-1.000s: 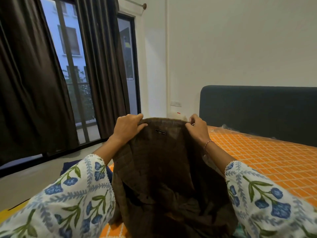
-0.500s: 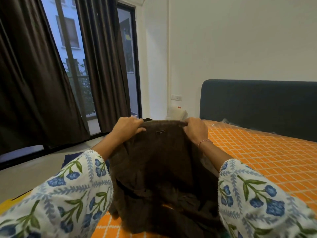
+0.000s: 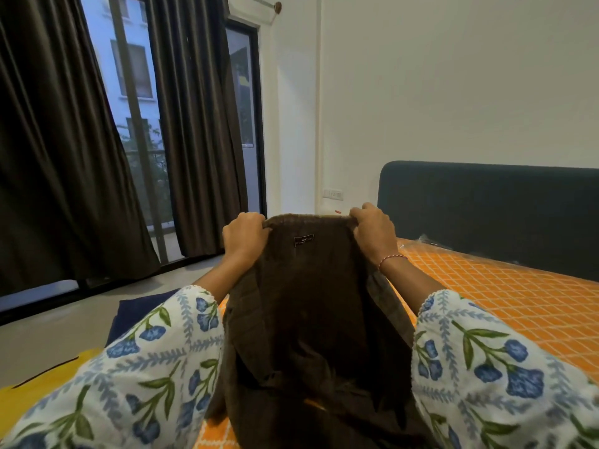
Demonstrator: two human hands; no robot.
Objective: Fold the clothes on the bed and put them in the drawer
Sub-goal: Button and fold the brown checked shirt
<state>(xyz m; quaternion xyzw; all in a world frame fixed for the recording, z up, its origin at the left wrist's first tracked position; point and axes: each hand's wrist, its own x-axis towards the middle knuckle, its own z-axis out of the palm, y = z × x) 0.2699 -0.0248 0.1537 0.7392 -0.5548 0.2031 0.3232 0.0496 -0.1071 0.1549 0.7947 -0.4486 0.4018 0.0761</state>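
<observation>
Left hand (image 3: 244, 236) and right hand (image 3: 372, 233) each pinch the top edge of the brown garment (image 3: 311, 319), held up over the orange bedsheet (image 3: 502, 306) — uneven grips could skew the fold, and the bunched lower half may crease.

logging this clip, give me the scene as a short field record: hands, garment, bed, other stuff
left hand: left hand grips the top edge of the garment
right hand: right hand grips the same edge, a red thread bracelet at the wrist
garment: dark brown garment held up, small label facing the camera, lower part bunched on the bed
bed: orange checked sheet, dark headboard
other: dark curtains, window
drawer: not in view
</observation>
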